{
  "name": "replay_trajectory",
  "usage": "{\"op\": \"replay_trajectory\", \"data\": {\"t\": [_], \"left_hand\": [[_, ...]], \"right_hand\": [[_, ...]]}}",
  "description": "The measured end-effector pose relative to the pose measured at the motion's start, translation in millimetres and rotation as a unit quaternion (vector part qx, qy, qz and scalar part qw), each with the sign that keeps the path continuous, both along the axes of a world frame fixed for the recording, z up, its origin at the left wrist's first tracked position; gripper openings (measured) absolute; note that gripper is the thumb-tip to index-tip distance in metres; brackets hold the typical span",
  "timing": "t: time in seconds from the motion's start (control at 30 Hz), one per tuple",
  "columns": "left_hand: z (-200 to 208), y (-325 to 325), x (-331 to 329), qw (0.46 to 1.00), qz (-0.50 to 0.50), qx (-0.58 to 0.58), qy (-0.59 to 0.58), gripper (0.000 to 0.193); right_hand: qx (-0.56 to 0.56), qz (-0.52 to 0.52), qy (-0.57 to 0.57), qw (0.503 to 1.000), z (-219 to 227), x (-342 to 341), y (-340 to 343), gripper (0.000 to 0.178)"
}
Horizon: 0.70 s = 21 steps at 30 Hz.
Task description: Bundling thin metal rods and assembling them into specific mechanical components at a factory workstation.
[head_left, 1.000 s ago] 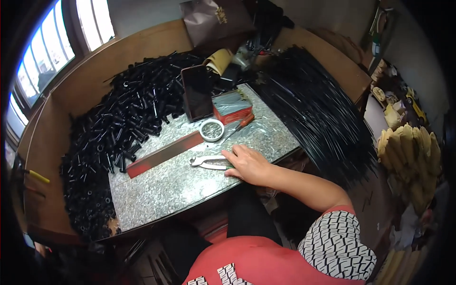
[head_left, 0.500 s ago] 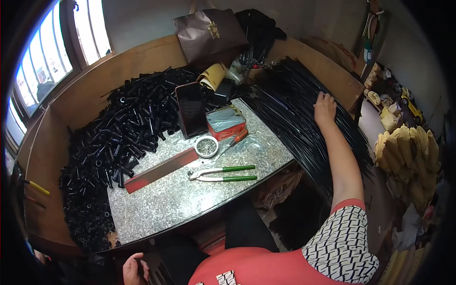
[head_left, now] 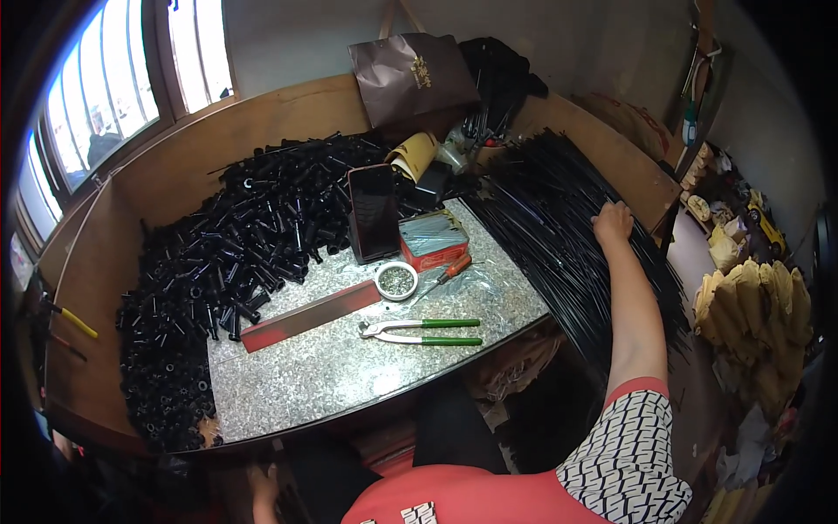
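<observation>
My right hand [head_left: 614, 223] rests on a wide bundle of long thin black rods [head_left: 559, 244], with its fingers curled in among them at the bundle's right side. Low in the picture, below the table's front edge, is my left hand [head_left: 263, 486], partly in shadow; its fingers are too dark and hidden to read. Between the two hands, green-handled pincers [head_left: 419, 333] lie on the speckled tabletop [head_left: 305, 384]. Behind them are a white bowl of small metal pieces [head_left: 396, 281], a screwdriver with an orange handle [head_left: 456, 268] and a reddish metal bar [head_left: 310, 316].
Short black tubular parts [head_left: 253, 218] are heaped along the left and back. A phone [head_left: 373, 212] stands upright beside a red box of thin sticks [head_left: 435, 244]. A brown paper bag [head_left: 415, 83] sits behind the wooden rim [head_left: 288, 100]. Yellowish bundles [head_left: 755, 314] stand at the right.
The view has tilted and shifted slightly, so the scene sits lower and further right. My left hand has lowered and turned beside the table edge. My right hand stays on the rods.
</observation>
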State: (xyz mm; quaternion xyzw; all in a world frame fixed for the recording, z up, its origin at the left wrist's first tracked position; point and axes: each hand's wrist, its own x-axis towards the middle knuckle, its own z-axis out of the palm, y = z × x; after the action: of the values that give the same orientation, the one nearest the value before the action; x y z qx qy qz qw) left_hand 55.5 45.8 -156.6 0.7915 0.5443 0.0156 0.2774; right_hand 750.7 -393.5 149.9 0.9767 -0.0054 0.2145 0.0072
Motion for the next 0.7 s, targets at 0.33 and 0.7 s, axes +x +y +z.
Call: {"op": "replay_trajectory", "data": {"t": [0.33, 0.7], "left_hand": [[-3.1, -28.6, -7.0, 0.999, -0.037, -0.012, -0.019, 0.063], [-15.0, -39.0, -8.2, 0.999, -0.017, -0.029, -0.001, 0.058]], "right_hand": [[0.049, 0.074, -0.080, 0.993, -3.1, -9.8, 0.0, 0.036], [-0.019, 0.040, 0.005, 0.999, -10.0, 16.4, 16.9, 0.018]]}}
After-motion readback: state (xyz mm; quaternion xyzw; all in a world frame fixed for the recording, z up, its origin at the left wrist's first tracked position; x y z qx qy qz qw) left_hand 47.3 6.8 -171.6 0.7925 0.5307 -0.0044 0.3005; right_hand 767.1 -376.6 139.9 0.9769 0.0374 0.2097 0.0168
